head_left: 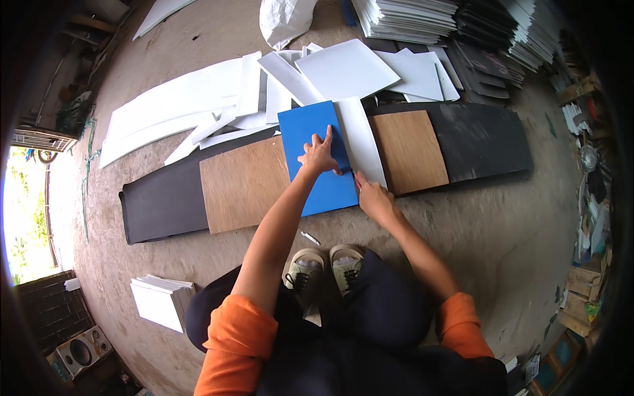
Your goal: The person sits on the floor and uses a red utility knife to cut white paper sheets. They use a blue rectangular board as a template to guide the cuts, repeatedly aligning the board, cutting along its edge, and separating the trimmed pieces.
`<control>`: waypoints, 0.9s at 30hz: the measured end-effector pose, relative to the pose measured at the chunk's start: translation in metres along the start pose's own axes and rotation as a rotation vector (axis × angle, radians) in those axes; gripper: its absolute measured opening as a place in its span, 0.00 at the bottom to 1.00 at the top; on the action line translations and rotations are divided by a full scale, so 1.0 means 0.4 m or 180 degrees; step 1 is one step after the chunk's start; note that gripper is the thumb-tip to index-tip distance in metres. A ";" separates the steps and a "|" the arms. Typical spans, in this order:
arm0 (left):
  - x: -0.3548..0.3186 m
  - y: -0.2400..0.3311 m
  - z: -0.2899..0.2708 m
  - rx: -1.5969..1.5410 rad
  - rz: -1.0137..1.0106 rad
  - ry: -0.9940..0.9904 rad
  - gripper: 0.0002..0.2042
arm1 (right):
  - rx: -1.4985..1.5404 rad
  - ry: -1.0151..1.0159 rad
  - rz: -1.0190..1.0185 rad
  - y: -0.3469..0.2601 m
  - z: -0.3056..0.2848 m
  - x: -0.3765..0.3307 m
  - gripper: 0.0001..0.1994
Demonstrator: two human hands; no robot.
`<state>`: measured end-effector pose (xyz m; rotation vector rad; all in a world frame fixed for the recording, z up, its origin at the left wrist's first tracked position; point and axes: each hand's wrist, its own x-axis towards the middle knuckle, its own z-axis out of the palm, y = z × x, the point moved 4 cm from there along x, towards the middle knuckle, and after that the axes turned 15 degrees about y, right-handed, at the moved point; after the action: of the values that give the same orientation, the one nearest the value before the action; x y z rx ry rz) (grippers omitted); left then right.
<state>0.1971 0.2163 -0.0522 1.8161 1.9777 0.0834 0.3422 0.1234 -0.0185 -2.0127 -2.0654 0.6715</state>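
My left hand (319, 156) lies with fingers spread on a blue rectangular board (300, 132), pressing it down from above. Beneath the board's right side, a white sheet (360, 142) sticks out. My right hand (378, 200) is closed around a slim red utility knife (358, 181), held at the lower right edge of the blue board, by the white sheet; its blade is too small to make out. Under these lies a brown wooden panel, showing on the left (244, 181) and on the right (409, 152). It rests on a long black sheet (165, 204).
White sheets and offcuts (347, 69) lie beyond the work. Stacks of white sheets (406, 20) and dark sheets (485, 30) stand at the far right. A small white stack (158, 303) sits at the near left. A small white piece (310, 238) lies before my shoes (307, 270).
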 end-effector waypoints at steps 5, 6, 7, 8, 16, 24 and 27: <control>-0.015 -0.029 0.010 0.0021 0.0165 0.0275 0.59 | -0.0180 -0.0091 -0.0066 0.001 0.023 -0.050 0.19; -0.015 -0.039 0.018 0.0016 0.0342 0.0434 0.59 | -0.0236 -0.0123 -0.0096 0.002 0.026 -0.048 0.20; -0.043 -0.035 0.029 0.0060 0.0772 0.0534 0.57 | -0.0231 -0.0083 -0.0104 0.012 0.014 -0.049 0.21; -0.094 -0.030 0.041 0.0131 0.1206 0.0631 0.57 | -0.0202 -0.0039 -0.0107 0.017 0.005 -0.051 0.21; -0.240 -0.026 0.049 0.0753 0.2008 0.1189 0.55 | 0.0064 -0.0049 -0.0003 -0.006 -0.005 -0.050 0.22; -0.152 0.013 0.025 0.0777 0.1516 0.1300 0.54 | -0.0003 0.0359 -0.0190 -0.008 -0.014 0.075 0.18; -0.143 0.013 0.029 0.0791 0.1516 0.1317 0.54 | -0.0023 0.0433 -0.0211 -0.007 -0.005 0.073 0.19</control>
<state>0.2078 0.1593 -0.0446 2.5776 1.8204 0.4057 0.3386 0.1525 -0.0208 -1.9268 -2.0484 0.5013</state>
